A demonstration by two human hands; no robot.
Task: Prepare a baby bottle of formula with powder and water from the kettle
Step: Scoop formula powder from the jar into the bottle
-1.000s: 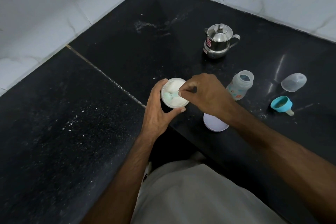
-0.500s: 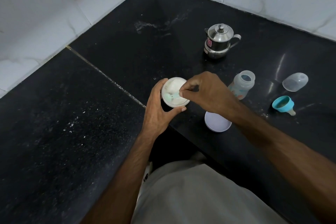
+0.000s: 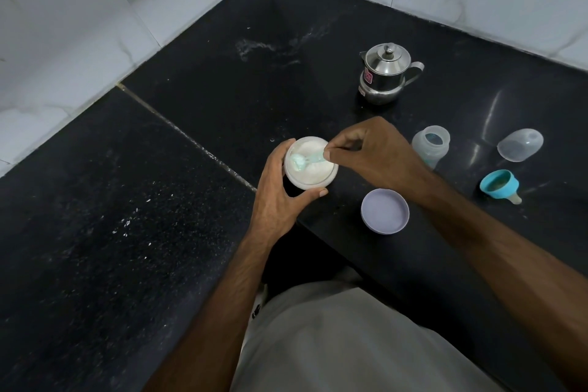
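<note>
My left hand [image 3: 280, 197] grips a round white jar of formula powder [image 3: 313, 177] near the counter's front edge. My right hand [image 3: 372, 153] pinches the handle of a pale green scoop [image 3: 307, 162] whose bowl lies in the powder. An open baby bottle [image 3: 431, 145] stands just right of my right hand. The steel kettle [image 3: 385, 73] with its lid on stands behind. The jar's lilac lid [image 3: 385, 211] lies upside down near the edge.
A blue teat ring with nipple [image 3: 499, 185] lies on its side at the right, and a clear bottle cap [image 3: 520, 145] lies behind it. The black granite counter [image 3: 222, 89] meets white tiled walls [image 3: 79, 25] at a corner. Powder specks dot the left slab.
My right hand has drawn back to the right, so the scoop now shows lying in the powder. The left hand and jar have stayed put.
</note>
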